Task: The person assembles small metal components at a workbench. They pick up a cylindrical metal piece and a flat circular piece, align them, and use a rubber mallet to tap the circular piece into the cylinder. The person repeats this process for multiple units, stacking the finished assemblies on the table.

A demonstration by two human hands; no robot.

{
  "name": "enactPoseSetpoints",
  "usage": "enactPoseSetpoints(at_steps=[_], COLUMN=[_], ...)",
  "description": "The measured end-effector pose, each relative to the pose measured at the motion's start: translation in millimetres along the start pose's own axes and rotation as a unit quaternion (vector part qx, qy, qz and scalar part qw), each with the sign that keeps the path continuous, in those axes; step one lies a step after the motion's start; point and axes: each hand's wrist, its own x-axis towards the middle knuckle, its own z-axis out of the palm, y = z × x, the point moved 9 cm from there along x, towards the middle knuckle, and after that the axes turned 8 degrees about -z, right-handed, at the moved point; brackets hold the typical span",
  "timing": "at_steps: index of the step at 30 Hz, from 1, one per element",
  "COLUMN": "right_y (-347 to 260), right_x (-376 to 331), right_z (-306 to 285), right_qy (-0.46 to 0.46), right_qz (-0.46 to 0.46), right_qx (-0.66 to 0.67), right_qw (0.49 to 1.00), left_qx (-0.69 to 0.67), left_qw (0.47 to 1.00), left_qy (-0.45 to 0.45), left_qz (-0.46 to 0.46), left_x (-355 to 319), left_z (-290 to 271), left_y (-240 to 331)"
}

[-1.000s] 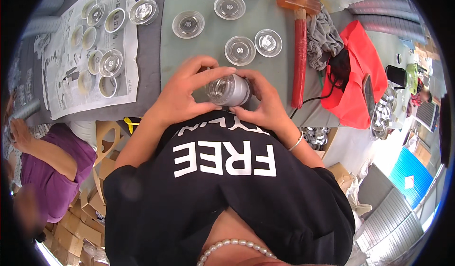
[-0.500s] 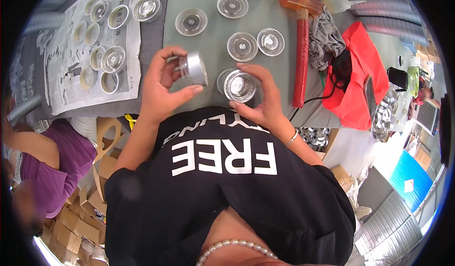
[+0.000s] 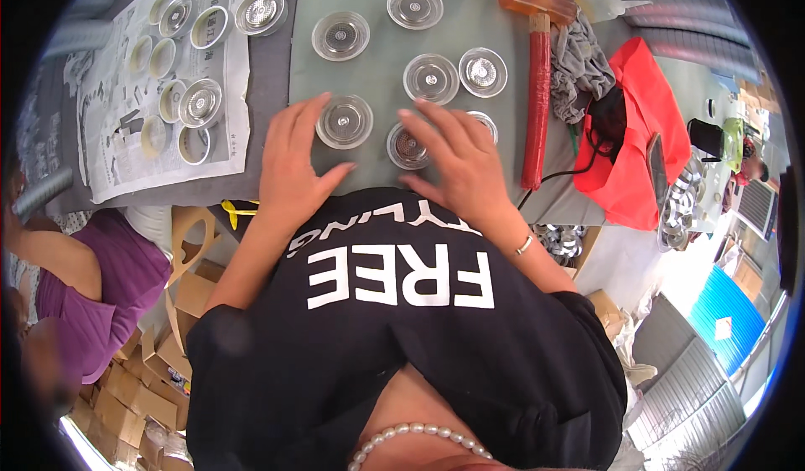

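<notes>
My left hand (image 3: 293, 152) is open, thumb and fingers apart, its fingertips at the left rim of a clear round container (image 3: 345, 122) on the table. I cannot tell whether they touch it. My right hand (image 3: 459, 156) is open too, its spread fingers over another clear round container (image 3: 407, 145) with a patterned silvery middle. Behind the right fingers the rim of one more round container (image 3: 484, 122) shows, mostly hidden. Farther off stand several similar clear containers, among them a pair side by side, one dull (image 3: 431, 78) and one with a bright silvery inside (image 3: 483, 72).
On the right lie a mallet (image 3: 537, 93) with an amber head and red handle, a grey rag (image 3: 579, 72), a squeeze bottle (image 3: 605, 7) and a red bag (image 3: 629, 152) with a black cord. Newspaper (image 3: 109, 148) at left bears several rings and containers. Another person in purple (image 3: 101, 295) sits at left.
Half a second ago my left hand held a silver-sided round container tilted on edge, and my right hand gripped a silvery-lined one. Both hands have let go, and the containers are down on the table.
</notes>
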Motion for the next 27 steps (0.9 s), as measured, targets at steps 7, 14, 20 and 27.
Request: enactPoseSetpoints(at_steps=[7,14,20,27], right_y=[-1,14,24,45], right_x=[10,-17,-46,-66], right_z=[4,15,-8,-16], right_qy=[-0.033,0.091,0.125,0.117], right_qz=[0.007,-0.015,0.042,0.134], right_qx=[0.080,0.066,-0.022,-0.011], right_qw=[0.996,0.994,0.991,0.984], left_qx=[-0.016,-0.034,-0.085,0.142], left_qw=[0.999,0.999,0.990,0.971], left_qy=[-0.010,0.016,0.113,0.168], left_qz=[-0.034,-0.027,-0.020,-0.095], left_x=[-2,-8,27,135], left_z=[-2,-1,-36,-51], left_y=[-12,-11,-24,-64])
